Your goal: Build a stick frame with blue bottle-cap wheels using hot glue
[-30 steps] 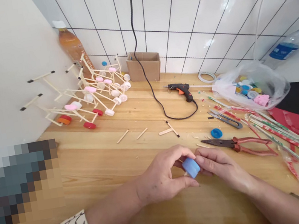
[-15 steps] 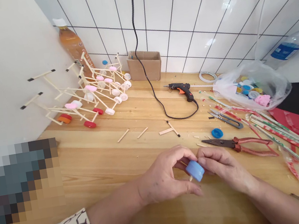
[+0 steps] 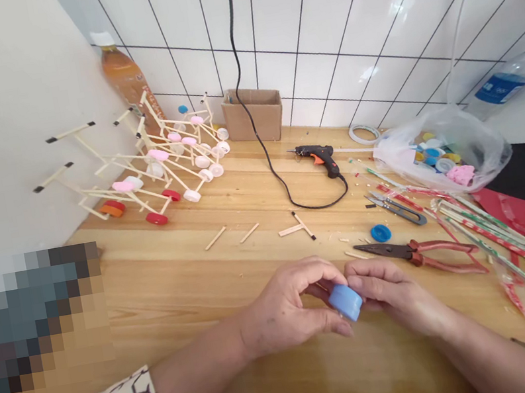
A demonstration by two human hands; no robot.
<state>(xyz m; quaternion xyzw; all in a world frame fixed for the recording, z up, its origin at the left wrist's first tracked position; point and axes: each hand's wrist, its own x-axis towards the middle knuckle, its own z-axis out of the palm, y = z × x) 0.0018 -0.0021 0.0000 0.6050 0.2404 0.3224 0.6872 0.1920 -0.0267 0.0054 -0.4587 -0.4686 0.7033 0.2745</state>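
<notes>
Both my hands meet low over the wooden table [image 3: 167, 286] around a light blue bottle cap [image 3: 346, 302]. My left hand [image 3: 287, 313] curls its thumb and fingers round the cap's left side. My right hand [image 3: 389, 292] pinches the cap from the right, fingers closed. A thin wooden stick seems to run behind the cap between the fingers, mostly hidden. Red-handled pliers [image 3: 418, 253] and a loose blue cap [image 3: 380, 232] lie just beyond my right hand.
Stick-and-cap models [image 3: 157, 167] stand at the back left by an orange drink bottle [image 3: 125, 78]. A glue gun [image 3: 319, 157] with its black cord, a cardboard box [image 3: 252, 115], snips [image 3: 398, 208], a bag of caps [image 3: 441, 153], wrapped chopsticks [image 3: 505, 236] and short sticks [image 3: 297, 225] are scattered behind.
The blue cap has turned a little in my fingers and shifted slightly to the right. Both hands have stayed in nearly the same place.
</notes>
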